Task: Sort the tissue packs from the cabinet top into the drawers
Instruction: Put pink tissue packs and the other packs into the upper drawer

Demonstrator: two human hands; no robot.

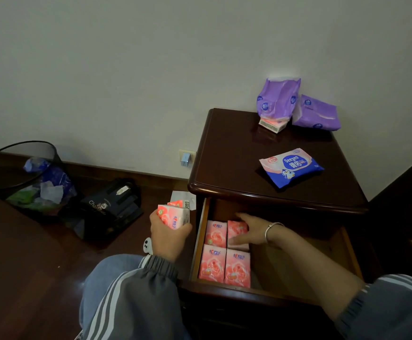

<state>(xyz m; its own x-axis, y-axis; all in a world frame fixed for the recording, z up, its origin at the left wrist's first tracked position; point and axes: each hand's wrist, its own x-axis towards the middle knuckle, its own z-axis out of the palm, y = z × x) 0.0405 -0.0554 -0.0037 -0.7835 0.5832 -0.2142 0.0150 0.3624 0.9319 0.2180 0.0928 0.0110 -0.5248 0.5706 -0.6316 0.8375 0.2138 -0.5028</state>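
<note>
A: Tissue packs [173,215], pink ones, are sitting in the left hand [168,235], out to the left of the open drawer [298,261]. Its fingers are wrapping around them from below, closed on what looks like two or three packs.

B: And to the right of that hand?

A: Four pink packs [224,251] are lying flat in the drawer's left part, two rows of two. The right hand [245,229] is resting on the far right pack, fingers spread loosely and pressing it rather than gripping; I'm judging it is squaring that pack into its row.

B: What is waiting up on the surface [229,153]?

A: Beyond the right hand, a small pink pack [272,125] is lying under the tilted purple pack [277,99]. A second purple pack [316,114] is lying just beside it on the right. Nearer that hand, a blue and white pack [290,166] is lying flat, well apart from the purple pair.

B: How are they likely handling?

A: Light and soft, I'm guessing, with slick film wrappers that are giving under the fingers. The small pink ones are fitting several to a hand, held across the narrow sides. The purple ones look floppy, so gripping around the middle seems safer than pinching a crimped end.
</note>
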